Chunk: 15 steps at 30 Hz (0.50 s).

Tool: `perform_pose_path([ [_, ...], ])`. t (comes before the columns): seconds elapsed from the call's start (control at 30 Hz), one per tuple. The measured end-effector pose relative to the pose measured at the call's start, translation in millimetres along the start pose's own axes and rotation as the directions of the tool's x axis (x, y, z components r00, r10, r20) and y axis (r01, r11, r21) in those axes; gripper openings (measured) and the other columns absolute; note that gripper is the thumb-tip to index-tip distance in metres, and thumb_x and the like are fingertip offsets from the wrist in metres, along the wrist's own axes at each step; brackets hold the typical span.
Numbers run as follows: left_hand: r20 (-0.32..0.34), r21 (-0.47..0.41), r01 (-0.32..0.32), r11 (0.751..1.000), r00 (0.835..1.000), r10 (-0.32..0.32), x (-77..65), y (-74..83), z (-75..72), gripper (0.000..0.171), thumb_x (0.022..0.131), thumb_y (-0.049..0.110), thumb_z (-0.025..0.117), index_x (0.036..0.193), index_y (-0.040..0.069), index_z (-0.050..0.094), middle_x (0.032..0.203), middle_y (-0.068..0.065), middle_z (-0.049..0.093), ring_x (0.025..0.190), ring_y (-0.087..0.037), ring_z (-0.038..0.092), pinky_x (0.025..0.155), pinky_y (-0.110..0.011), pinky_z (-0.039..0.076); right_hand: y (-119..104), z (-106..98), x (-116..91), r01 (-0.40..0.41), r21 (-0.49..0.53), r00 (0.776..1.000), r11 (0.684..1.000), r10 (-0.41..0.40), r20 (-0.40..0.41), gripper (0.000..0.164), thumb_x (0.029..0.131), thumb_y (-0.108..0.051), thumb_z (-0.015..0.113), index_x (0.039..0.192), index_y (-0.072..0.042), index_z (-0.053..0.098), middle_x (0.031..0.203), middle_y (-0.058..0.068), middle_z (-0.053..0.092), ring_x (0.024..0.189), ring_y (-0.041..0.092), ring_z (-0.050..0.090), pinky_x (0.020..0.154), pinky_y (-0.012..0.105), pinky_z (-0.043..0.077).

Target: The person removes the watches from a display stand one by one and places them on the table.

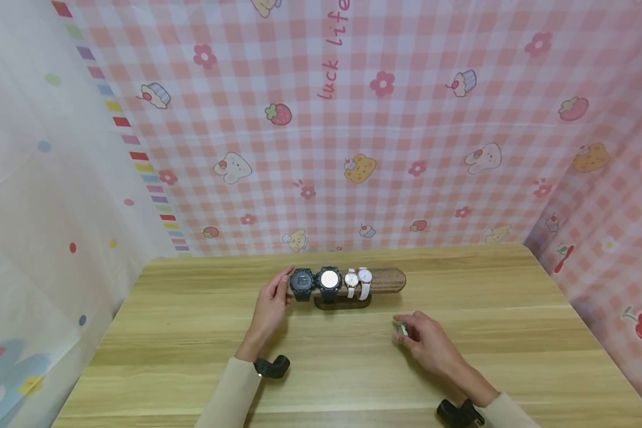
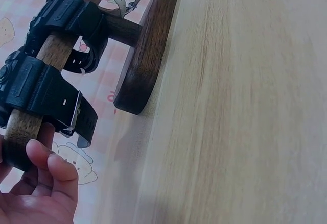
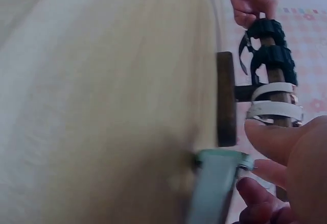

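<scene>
A dark wooden watch stand [image 1: 389, 280] rises on its base [image 1: 342, 304] toward the back of the table. Two black watches [image 1: 302, 280] and two white-strapped watches [image 1: 365, 277] are looped side by side on its bar. My left hand [image 1: 270, 303] holds the bar's left end, its fingers curled round the wood beside the outer black watch [image 2: 36, 89]. To the right and nearer me, my right hand [image 1: 432, 345] pinches a pale green watch [image 3: 214, 183], whose strap hangs down, blurred, in the right wrist view. Most of that watch is hidden in the head view.
The wood-grain table [image 1: 342, 380] stretches around the stand. A pink checked cloth [image 1: 321, 178] hangs behind it, with printed cloths at both sides. Each wrist wears a black camera mount, such as the left one [image 1: 273, 367].
</scene>
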<state>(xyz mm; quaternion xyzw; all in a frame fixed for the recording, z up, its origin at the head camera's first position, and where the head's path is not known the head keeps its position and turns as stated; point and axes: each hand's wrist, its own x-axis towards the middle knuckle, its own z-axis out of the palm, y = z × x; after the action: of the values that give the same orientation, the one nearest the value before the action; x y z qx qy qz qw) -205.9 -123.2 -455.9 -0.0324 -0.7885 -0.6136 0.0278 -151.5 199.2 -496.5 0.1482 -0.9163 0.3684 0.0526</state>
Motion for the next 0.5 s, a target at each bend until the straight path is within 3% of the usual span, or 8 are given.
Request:
perform_pose_path([
  [0.13, -0.004, 0.007, 0.002, 1.000, 1.000, -0.002, -0.3, 0.4, 0.1, 0.037, 0.108, 0.014, 0.041, 0.142, 0.005, 0.053, 0.085, -0.028, 0.055, 0.073, -0.030, 0.056, 0.062, -0.026, 0.048, -3, -10, 4, 0.047, -0.017, 0.996, 0.999, -0.048, -0.072, 0.041, 0.081, -0.006, 0.081, 0.119, 0.002, 0.068, 0.078, -0.004, 0.051, 0.069, 0.005, 0.046, 0.061, 0.022, 0.045],
  [0.27, -0.003, 0.002, -0.001, 1.000, 1.000, 0.001, -0.2, 0.5, 0.3, 0.037, 0.108, 0.013, 0.041, 0.141, 0.004, 0.053, 0.084, -0.026, 0.055, 0.074, -0.033, 0.056, 0.062, -0.026, 0.048, -9, -24, 12, 0.089, -0.019, 0.985, 0.996, -0.091, -0.144, 0.039, 0.082, -0.007, 0.080, 0.119, 0.000, 0.068, 0.081, 0.001, 0.052, 0.065, 0.005, 0.041, 0.055, 0.021, 0.039],
  [0.5, -0.004, 0.001, -0.007, 1.000, 1.000, 0.007, 0.6, -0.3, 0.7, 0.037, 0.108, 0.012, 0.041, 0.141, 0.004, 0.053, 0.080, -0.022, 0.054, 0.071, -0.029, 0.055, 0.060, -0.024, 0.047, -19, -38, 34, 0.051, 0.055, 0.982, 0.997, -0.040, -0.185, 0.040, 0.089, -0.013, 0.075, 0.125, -0.001, 0.065, 0.094, 0.009, 0.058, 0.068, 0.009, 0.047, 0.056, 0.023, 0.042],
])
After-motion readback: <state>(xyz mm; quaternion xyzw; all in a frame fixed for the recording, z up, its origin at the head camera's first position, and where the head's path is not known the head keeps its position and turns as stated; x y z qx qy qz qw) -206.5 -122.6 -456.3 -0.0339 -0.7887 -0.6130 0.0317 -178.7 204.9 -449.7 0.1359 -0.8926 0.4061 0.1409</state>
